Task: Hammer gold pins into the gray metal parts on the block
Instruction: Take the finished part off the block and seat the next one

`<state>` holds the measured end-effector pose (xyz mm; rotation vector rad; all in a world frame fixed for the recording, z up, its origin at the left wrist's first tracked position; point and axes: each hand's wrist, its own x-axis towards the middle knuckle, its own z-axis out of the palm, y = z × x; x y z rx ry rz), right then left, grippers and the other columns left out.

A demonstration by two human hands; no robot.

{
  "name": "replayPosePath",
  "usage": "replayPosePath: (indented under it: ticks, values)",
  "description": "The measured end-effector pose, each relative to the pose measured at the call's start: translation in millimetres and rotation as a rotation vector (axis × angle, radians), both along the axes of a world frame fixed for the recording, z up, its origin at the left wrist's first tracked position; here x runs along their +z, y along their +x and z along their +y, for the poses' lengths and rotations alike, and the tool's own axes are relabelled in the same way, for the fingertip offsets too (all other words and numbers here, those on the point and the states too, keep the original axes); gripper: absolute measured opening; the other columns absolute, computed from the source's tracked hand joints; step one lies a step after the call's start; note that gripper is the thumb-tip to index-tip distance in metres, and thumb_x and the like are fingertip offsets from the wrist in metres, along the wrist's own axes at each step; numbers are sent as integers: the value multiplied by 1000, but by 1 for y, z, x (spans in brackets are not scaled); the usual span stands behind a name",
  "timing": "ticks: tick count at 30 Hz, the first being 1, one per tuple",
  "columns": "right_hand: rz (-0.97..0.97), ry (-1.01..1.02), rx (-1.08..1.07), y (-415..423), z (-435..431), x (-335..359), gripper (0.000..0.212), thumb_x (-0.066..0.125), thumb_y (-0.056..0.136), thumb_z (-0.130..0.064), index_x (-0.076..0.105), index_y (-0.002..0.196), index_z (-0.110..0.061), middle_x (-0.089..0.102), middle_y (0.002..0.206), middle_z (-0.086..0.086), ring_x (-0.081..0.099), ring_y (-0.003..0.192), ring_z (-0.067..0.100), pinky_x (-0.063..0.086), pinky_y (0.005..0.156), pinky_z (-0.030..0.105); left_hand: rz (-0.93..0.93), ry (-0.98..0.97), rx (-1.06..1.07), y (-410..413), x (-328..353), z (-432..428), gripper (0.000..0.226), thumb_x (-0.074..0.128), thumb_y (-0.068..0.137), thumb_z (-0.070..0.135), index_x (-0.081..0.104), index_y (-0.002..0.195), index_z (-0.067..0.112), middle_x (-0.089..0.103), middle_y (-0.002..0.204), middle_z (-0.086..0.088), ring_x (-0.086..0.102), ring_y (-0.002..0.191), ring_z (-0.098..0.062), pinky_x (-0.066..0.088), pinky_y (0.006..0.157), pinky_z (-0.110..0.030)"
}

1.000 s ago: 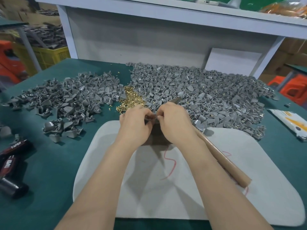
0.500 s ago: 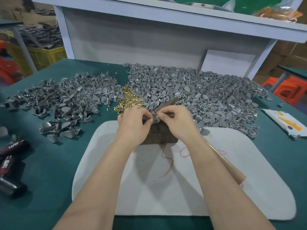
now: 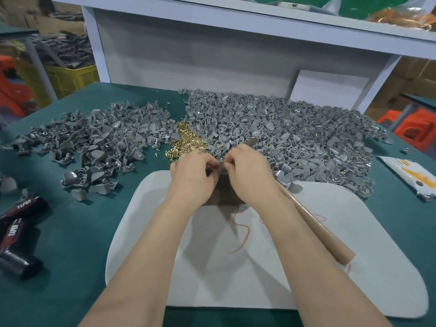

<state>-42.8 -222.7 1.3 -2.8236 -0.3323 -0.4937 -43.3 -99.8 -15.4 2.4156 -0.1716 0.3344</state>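
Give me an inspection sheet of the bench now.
Surface: green table with a white mat in front.
Job's things: dark block on the mat under the hands; gold pins heaped beyond; gray parts piled left, a larger pile right; hammer handle lying under the right forearm.
Clutter: black TAPER tools at left; white packet at right.
Grippers: left hand and right hand pinch a small piece over the block, mostly hidden.
Cables: nothing seen; red squiggle on mat, thread or ink unclear.
Surroundings: white shelf, yellow crate, orange stools.
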Motion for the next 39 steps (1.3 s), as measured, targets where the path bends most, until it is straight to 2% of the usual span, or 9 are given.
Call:
replayPosePath:
  ticks: [4,9,15,19,23,26,29,32,39]
  values:
    - [18,-123,-28,3,5,9,12,52,92,-11,58,102,-11,53,107,7,56,99,26,36,69,28,6,25,15,1,0,1,15,61,89,32,71,97,25,60,104,0,54,105,-26,39,90,-38]
    - [42,-144,-43,6,9,11,14,51,92,-11,60,102,-12,55,109,7,56,102,26,34,69,27,-8,50,2,1,-1,1,15,59,90,27,71,97,22,61,105,-2,54,104,-28,40,88,-39]
    - [91,237,-13,2,-1,-4,11,56,90,-17,66,96,-16,56,99,3,56,91,19,43,84,31,-7,15,6,1,-2,1,9,61,89,27,68,94,23,60,105,2,54,106,-25,41,94,-43]
    - [93,421,18,3,-5,-12,7,62,86,-14,68,88,-18,56,92,0,53,80,11,43,81,25,-6,8,3,1,-1,0,5,63,88,28,67,87,25,58,101,3,55,104,-24,41,93,-43]
    - [75,502,16,5,-7,-16,10,63,86,-14,65,82,-23,62,90,-2,57,80,9,44,80,22,-11,2,-1,1,-2,1,4,62,88,28,66,86,26,56,97,5,54,104,-23,40,92,-40]
    - [74,581,-7,5,-11,-15,14,64,86,-14,62,77,-25,63,76,-12,58,76,7,44,76,18,-12,-3,-2,1,-2,1,4,63,88,27,66,87,26,58,99,3,54,103,-24,39,92,-40]
    - [101,632,-7,6,-12,-13,13,64,86,-15,64,76,-24,62,72,-15,59,76,7,44,75,19,-13,-6,-6,1,-2,1,4,63,88,26,67,88,25,59,100,2,55,103,-25,40,93,-42]
    - [117,613,1,5,-9,-14,9,66,86,-17,67,79,-23,66,85,-5,61,83,12,48,82,27,-10,-13,-10,1,-2,1,6,63,88,26,68,88,23,59,99,1,55,103,-25,41,93,-43]
    - [41,534,2,3,-7,-18,11,65,86,-17,63,77,-23,55,86,-5,54,77,9,44,81,27,-6,-10,-15,2,-1,1,6,63,88,28,67,87,24,57,97,2,55,102,-26,41,92,-44]
